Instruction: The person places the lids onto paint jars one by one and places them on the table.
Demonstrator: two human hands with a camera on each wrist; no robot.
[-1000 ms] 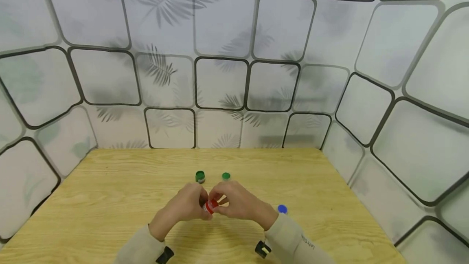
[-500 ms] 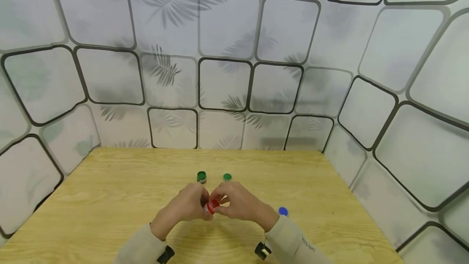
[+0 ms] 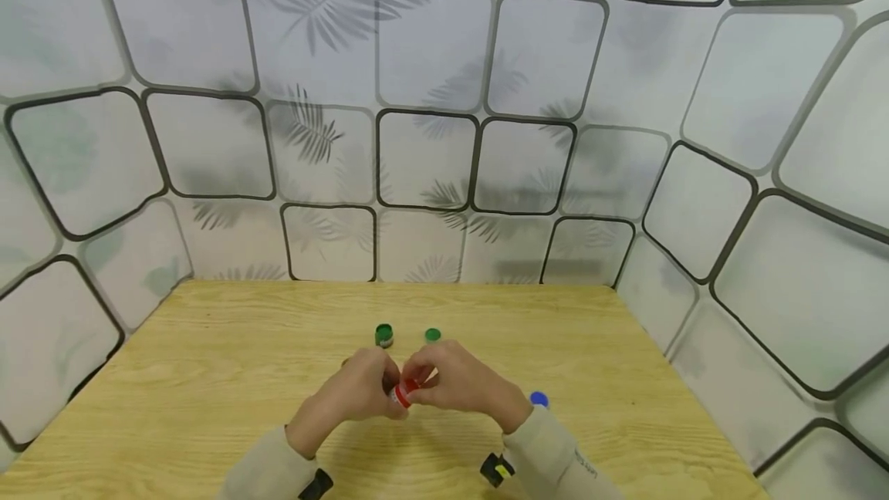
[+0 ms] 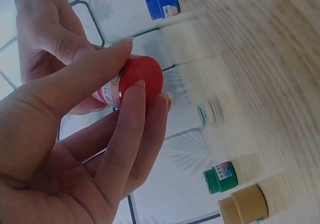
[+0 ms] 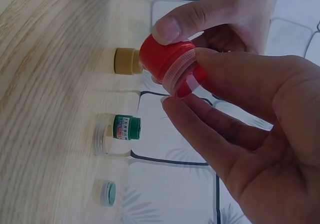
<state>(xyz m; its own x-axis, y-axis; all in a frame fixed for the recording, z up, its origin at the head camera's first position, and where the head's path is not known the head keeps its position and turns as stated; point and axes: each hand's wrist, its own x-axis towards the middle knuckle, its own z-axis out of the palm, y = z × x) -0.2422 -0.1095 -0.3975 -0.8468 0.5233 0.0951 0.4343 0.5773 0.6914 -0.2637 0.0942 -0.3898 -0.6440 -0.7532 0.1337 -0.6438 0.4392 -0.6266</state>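
A small red paint jar [image 5: 161,58] is held up off the table between both hands. My left hand [image 3: 357,386] grips its body, with the thumb and fingers around it in the left wrist view. My right hand [image 3: 451,380] pinches the clear ridged cap [image 5: 181,69] at the jar's other end between thumb and finger. The cap sits on or against the jar's mouth; I cannot tell whether it is loose. Beyond the hands stand a green paint jar [image 3: 384,336], which shows no lid, and a small round green-topped piece [image 3: 433,335].
A blue jar [image 4: 162,4] stands by the right forearm. A tan jar [image 5: 127,61] is mostly hidden behind the left hand in the head view. A clear ring-shaped piece [image 5: 99,139] lies near the green jar. Patterned curtains surround the wooden table [image 3: 243,346].
Both hands keep their hold on the red jar and have shifted slightly right in the head view. The right fingers have moved a little at the cap. A bit of the tan jar now shows.
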